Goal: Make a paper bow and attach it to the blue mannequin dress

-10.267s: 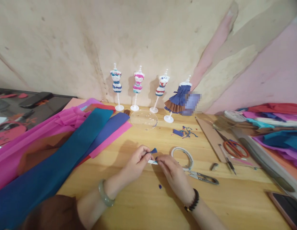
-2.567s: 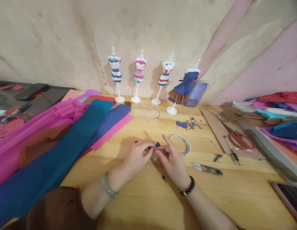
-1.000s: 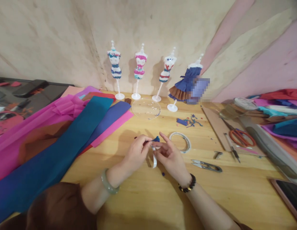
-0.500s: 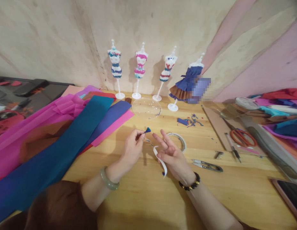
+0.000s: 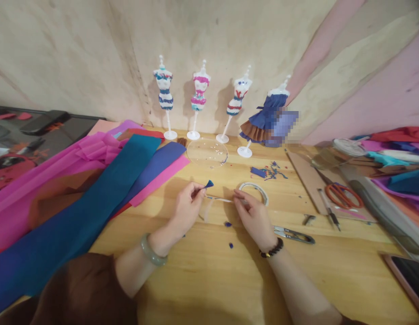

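My left hand (image 5: 187, 205) pinches a small gathered piece of blue crepe paper (image 5: 209, 183), its flared end sticking out past the fingertips. Between my two hands runs a narrow white tape strip (image 5: 223, 199), with its far end in the closed fingertips of my right hand (image 5: 251, 212). Just behind that hand lies a roll of white tape (image 5: 265, 195), partly covered by it. Thread snips (image 5: 295, 235) rest beside my right wrist. Small dark blue scraps (image 5: 228, 224) lie on the wooden table (image 5: 209, 280) below the hands.
White mini dress forms (image 5: 166, 90) stand along the wall, one wearing a blue and brown ruffled dress (image 5: 268, 115). A clear round dish (image 5: 207, 153) holds small beads. Colored crepe paper (image 5: 135, 153) spreads on the left. On the right are orange-handled scissors (image 5: 343, 195), a pen (image 5: 329, 210) and a phone (image 5: 407, 280).
My right hand's spread fingers have closed on the tape strip's end, and the strip, which curled downward, is now drawn out straight between my hands. My left hand has stayed in place.
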The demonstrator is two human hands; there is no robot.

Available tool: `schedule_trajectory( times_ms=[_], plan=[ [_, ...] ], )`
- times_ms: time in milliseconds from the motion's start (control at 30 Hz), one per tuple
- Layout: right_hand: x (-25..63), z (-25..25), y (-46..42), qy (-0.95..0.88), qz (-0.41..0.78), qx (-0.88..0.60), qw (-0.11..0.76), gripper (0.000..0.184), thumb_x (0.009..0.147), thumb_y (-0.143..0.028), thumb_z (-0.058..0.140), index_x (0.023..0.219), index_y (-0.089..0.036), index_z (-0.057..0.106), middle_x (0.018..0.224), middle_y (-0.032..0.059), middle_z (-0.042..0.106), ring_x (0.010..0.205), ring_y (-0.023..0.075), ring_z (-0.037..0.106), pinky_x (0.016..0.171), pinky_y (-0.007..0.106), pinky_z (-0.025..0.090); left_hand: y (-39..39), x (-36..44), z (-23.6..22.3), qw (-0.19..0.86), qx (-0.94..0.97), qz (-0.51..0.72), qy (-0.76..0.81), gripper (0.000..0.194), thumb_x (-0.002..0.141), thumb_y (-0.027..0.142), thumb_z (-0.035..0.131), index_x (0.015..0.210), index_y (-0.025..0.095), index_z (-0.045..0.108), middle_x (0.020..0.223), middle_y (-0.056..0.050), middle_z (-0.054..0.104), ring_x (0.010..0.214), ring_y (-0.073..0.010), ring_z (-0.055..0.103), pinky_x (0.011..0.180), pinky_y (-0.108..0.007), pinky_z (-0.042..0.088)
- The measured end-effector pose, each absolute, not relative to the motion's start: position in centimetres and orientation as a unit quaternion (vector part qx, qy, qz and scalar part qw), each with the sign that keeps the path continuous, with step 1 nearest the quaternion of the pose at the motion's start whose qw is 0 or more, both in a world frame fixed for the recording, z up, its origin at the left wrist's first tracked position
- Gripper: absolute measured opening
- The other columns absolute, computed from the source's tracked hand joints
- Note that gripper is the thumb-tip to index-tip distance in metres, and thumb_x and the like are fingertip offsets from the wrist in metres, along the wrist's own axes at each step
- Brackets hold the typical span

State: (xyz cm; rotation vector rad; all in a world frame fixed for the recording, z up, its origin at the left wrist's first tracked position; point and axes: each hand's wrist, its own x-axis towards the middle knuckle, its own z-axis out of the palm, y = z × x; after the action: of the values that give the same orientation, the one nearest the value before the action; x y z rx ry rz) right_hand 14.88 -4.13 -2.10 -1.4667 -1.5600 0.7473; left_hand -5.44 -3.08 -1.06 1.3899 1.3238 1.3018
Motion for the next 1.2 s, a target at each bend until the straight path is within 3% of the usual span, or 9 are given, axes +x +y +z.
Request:
schedule_trajectory(
  times_ms=[167,367,667,933,1200],
  plan=[
    [14.3,-0.9,-4.5,-0.612,0.265,-0.596,0.447,0.029,0.086,-0.039,0.058,0.101,-0.018,0.07,0.094,0.0098,0.072,0.052,0.0147,0.057,0.054,0.034,0.052,-3.4,-5.2,-1.0,0.426,0.567,0.49,0.507,0.01,0.084,0.024,0.054,0.08,0.017,0.059,0.072,0.001,0.06,0.068,-0.0131,0.055,0.065,-0.025,0.043],
    [11.9,-1.5,-5.5,-0.681,0.313,-0.525,0.404,0.025,0.088,-0.032,0.057,0.107,-0.021,0.068,0.098,0.0088,0.072,0.068,0.0179,0.064,0.062,0.031,0.053,-3.7,-5.0,-0.7,0.431,0.571,0.499,0.49,0.011,0.085,0.025,0.055,0.083,0.017,0.061,0.075,0.0,0.063,0.071,-0.0141,0.058,0.067,-0.025,0.045],
    [11.6,-1.9,-5.4,-0.651,0.345,-0.54,0.407,0.03,0.083,-0.033,0.062,0.107,-0.015,0.064,0.078,0.0042,0.066,0.061,0.0157,0.059,0.056,0.028,0.049,-3.5,-5.1,-0.6,0.418,0.565,0.498,0.508,0.009,0.085,0.023,0.054,0.082,0.017,0.061,0.074,0.001,0.062,0.07,-0.0135,0.056,0.066,-0.025,0.044],
    [11.1,-1.5,-5.9,-0.671,0.321,-0.526,0.412,0.019,0.084,-0.033,0.062,0.097,-0.02,0.057,0.069,-0.0006,0.061,0.057,0.0146,0.058,0.053,0.025,0.047,-3.5,-5.1,-0.7,0.425,0.572,0.491,0.5,0.009,0.084,0.023,0.053,0.08,0.018,0.06,0.073,0.001,0.061,0.069,-0.0136,0.056,0.066,-0.025,0.043],
    [11.4,-1.8,-5.8,-0.751,0.217,-0.486,0.389,0.014,0.091,-0.024,0.053,0.098,-0.021,0.065,0.094,0.0069,0.073,0.078,0.0194,0.066,0.071,0.032,0.052,-3.2,-5.2,-1.3,0.426,0.562,0.487,0.515,0.01,0.084,0.023,0.055,0.077,0.017,0.059,0.069,0.002,0.058,0.065,-0.0128,0.052,0.061,-0.025,0.04]
  ],
)
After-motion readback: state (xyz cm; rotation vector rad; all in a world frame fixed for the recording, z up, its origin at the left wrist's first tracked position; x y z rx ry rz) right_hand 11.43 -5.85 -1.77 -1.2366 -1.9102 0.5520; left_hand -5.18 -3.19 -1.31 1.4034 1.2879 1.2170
